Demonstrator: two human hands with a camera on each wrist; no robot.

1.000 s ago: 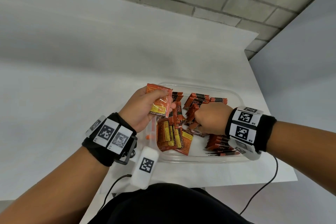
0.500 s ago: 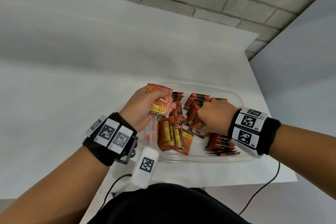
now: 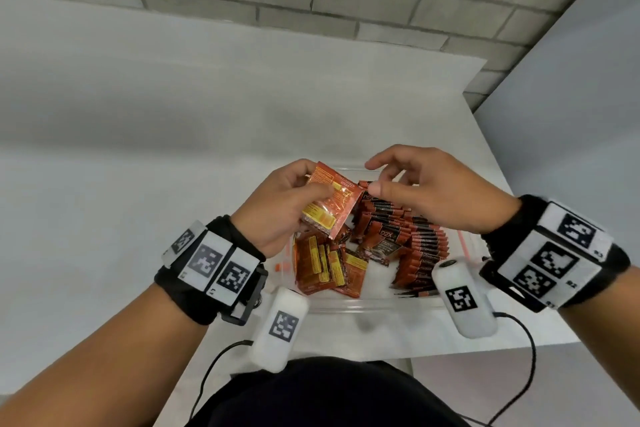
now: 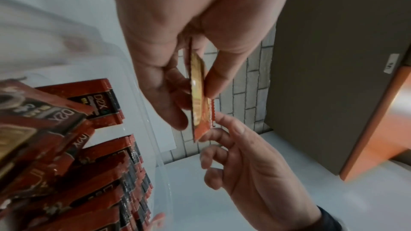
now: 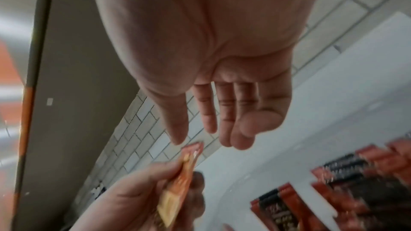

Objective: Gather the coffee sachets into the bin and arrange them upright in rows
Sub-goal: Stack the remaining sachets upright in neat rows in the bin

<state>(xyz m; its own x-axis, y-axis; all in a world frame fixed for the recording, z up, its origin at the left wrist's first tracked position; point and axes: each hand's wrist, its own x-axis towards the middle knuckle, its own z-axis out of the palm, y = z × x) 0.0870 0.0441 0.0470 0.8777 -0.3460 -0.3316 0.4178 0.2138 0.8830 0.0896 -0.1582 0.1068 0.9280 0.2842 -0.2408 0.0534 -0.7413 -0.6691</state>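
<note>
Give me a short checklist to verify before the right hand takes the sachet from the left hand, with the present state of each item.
1. Left hand holds the sachet firmly, pinched between thumb and fingers: ok.
2. Right hand is free, fingers relaxed and holding nothing: ok.
3. Right hand is close to the sachet's upper corner: ok; whether it touches, cannot tell.
4. Only one sachet is in the left hand: cannot tell.
5. Bin lies directly below both hands: ok.
6. All sachets in the bin stand in rows: not ok; the row on the right stands, but the loose pile on the left lies flat.
</note>
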